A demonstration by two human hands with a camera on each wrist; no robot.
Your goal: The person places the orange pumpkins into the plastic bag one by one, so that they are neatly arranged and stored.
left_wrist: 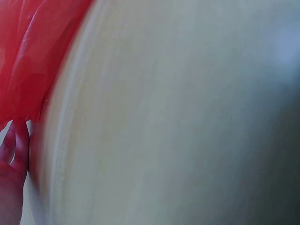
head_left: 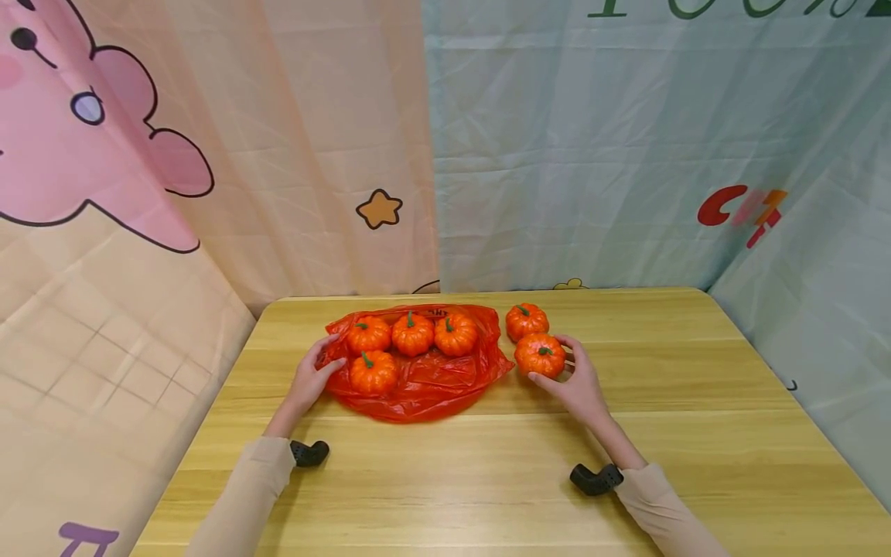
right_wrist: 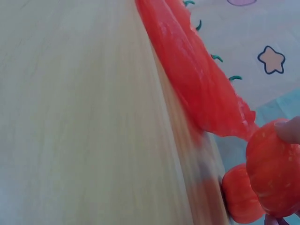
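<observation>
A red plastic bag [head_left: 438,391] lies spread on the table with several small orange pumpkins [head_left: 412,334] on it, their green stems showing. My left hand [head_left: 311,377] pinches the bag's left edge; in the left wrist view its fingers [left_wrist: 19,145] meet the edge of the red plastic. Just off the bag's right side, my right hand [head_left: 579,381] grips a pumpkin [head_left: 539,355] between thumb and fingers. The right wrist view shows this held pumpkin [right_wrist: 274,168] raised above another one. That other pumpkin [head_left: 526,322] sits on the table behind it.
The wooden table [head_left: 445,480] ends at a back edge close behind the bag. Printed curtains [head_left: 612,155] hang behind and at both sides. A black curved device [head_left: 309,453] is on the left wrist, and a similar device [head_left: 596,480] is on the right.
</observation>
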